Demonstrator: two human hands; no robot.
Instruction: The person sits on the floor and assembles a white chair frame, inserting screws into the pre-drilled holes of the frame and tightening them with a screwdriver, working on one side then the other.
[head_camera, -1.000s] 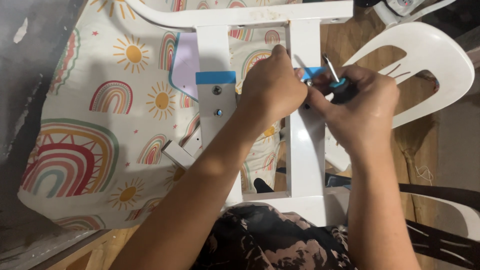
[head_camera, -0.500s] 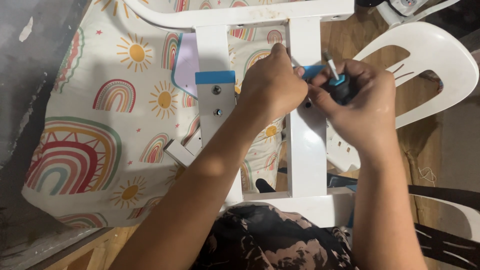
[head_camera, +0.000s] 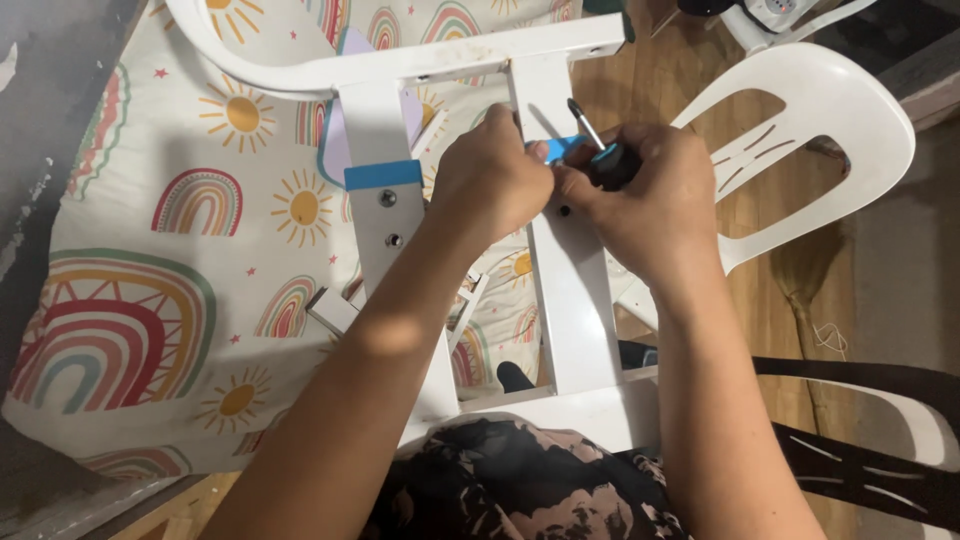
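**Both hands closed at the right rail of a white frame**

Head view: a white frame (head_camera: 575, 290) is laid across the middle of the picture, over a cloth (head_camera: 150, 260) printed with rainbows and suns. The left hand (head_camera: 490, 180) is seen clenched against the frame's right rail, just below a blue tape strip (head_camera: 556, 148). The right hand (head_camera: 640, 195) is wrapped around a screwdriver (head_camera: 600, 150), whose metal shaft is tilted toward the upper left. The two hands are touching. A white plastic chair (head_camera: 830, 110) is seen at upper right.
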